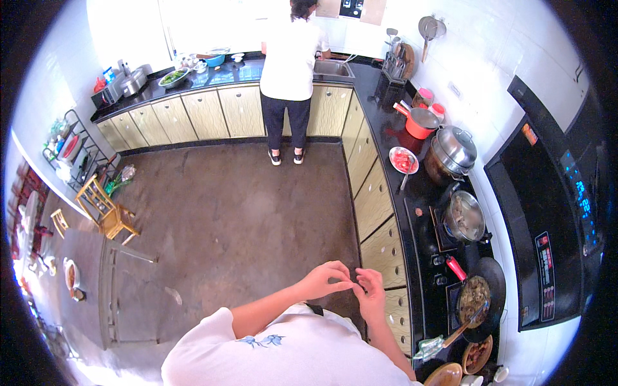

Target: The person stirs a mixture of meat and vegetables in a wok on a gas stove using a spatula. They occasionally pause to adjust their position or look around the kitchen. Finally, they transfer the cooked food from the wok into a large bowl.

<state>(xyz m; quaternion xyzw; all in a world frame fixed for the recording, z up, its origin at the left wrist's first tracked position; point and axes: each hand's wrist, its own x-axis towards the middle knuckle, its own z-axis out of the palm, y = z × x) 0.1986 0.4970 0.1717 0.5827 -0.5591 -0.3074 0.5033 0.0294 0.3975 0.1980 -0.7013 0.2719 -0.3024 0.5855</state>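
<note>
In front of my body, over the floor beside the counter, both hands are raised with their fingertips meeting. My left hand curls its thumb and forefinger into a loop that ends at the right hand's fingers. My right hand is bent in a pinch at that same spot. Anything between the fingers is too small to make out. To the right, a black wok with a red handle holds cooked food. A wooden-handled spatula lies across it. Behind the wok, a metal pot with pale pieces sits on the other burner.
Along the right counter stand a lidded steamer, a red saucepan and a plate of red pieces. Bowls sit near the wok. Another person stands at the sink. At left are a wooden chair and a table.
</note>
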